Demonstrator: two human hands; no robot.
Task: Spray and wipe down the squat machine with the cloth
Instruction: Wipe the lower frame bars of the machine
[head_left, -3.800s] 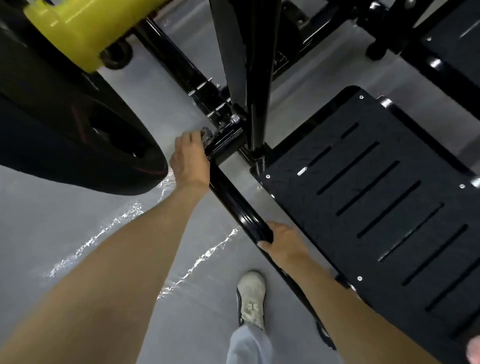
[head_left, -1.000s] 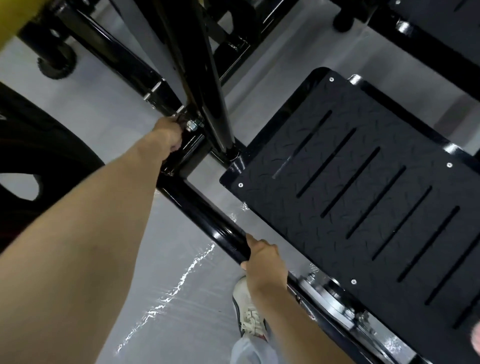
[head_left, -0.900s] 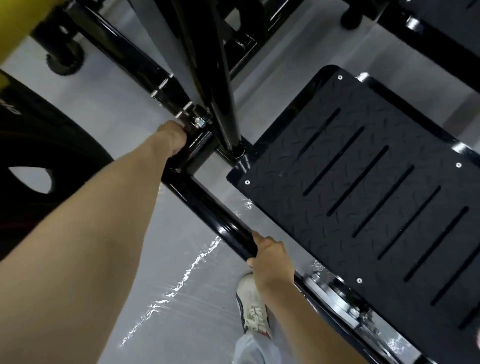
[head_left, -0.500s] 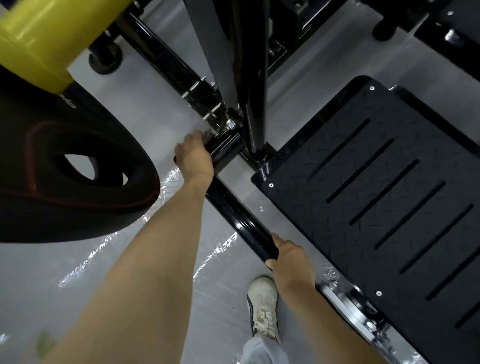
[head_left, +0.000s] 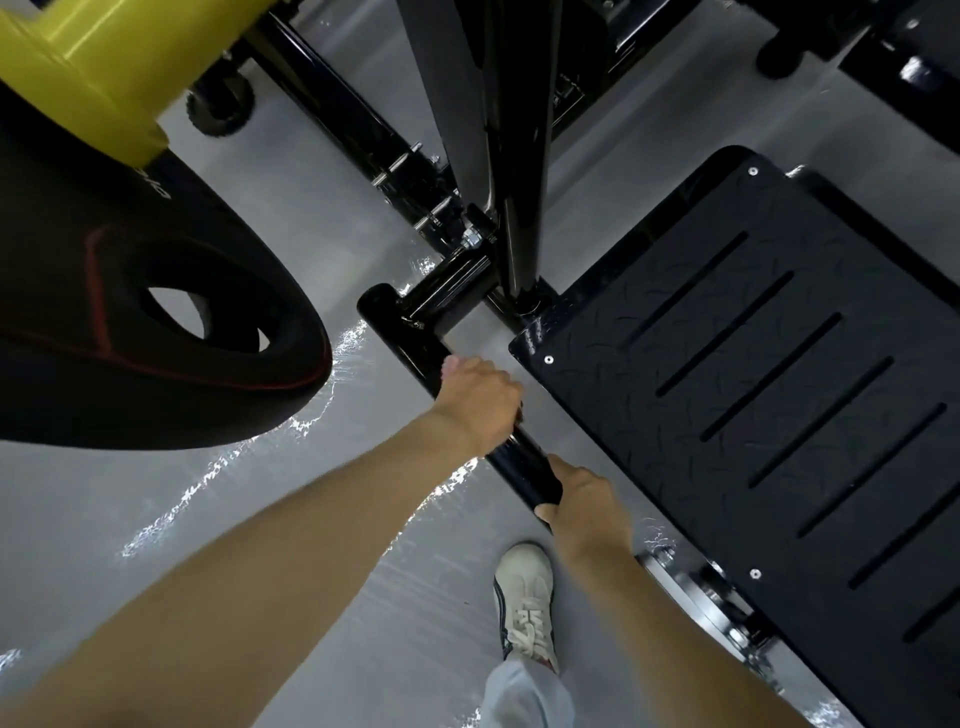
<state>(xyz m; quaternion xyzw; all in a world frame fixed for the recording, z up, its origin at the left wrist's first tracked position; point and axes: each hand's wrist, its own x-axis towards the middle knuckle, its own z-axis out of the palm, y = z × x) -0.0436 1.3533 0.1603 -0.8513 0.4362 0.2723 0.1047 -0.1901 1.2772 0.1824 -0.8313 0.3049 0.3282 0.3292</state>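
The left hand (head_left: 480, 400) is curled over the squat machine's base bar (head_left: 524, 465), the arm stretched forward and down. Whether a cloth is held beneath the fingers cannot be told. Just behind it, the same bar is gripped by the right hand (head_left: 587, 501). The slotted footplate (head_left: 753, 389) is set alongside, and a weight plate (head_left: 78, 338) is seen at left.

The frame bar (head_left: 524, 462) is black metal with a smooth, glossy coat that catches the light. The foot plate (head_left: 727, 389) is matt black, rough with a raised tread pattern; its bolts (head_left: 548, 359) are bright metal. The weight plate (head_left: 104, 322) looks matt. The grey floor (head_left: 249, 561) has a smooth sheen.
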